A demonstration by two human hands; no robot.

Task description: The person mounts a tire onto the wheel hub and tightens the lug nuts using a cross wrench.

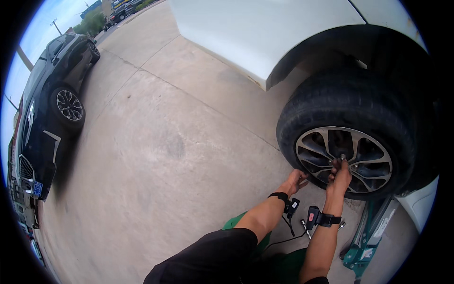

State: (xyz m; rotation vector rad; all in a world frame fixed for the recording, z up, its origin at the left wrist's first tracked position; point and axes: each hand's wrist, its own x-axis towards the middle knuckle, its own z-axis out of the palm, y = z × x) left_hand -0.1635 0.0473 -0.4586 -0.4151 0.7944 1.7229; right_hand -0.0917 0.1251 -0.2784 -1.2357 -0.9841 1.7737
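A black tire [302, 109] on a silver and black alloy wheel rim [326, 137] stands under the white car's wheel arch. At the rim's centre, my right hand [339, 176] is closed, its fingertips pinching a small metal lug nut [343, 156] near the hub. My left hand [296, 181] is beside the tire's lower left edge. Its fingers are curled together, and whatever they may hold is hidden. Both wrists wear black straps with small devices, and a cable runs from them.
The white car body [236, 33] overhangs the wheel. A teal floor jack [359, 255] sits at the lower right. Beneath my forearms, partly hidden, lies a chrome lug wrench [304, 224]. A dark car [47, 94] is parked at the left on the concrete ground [156, 151].
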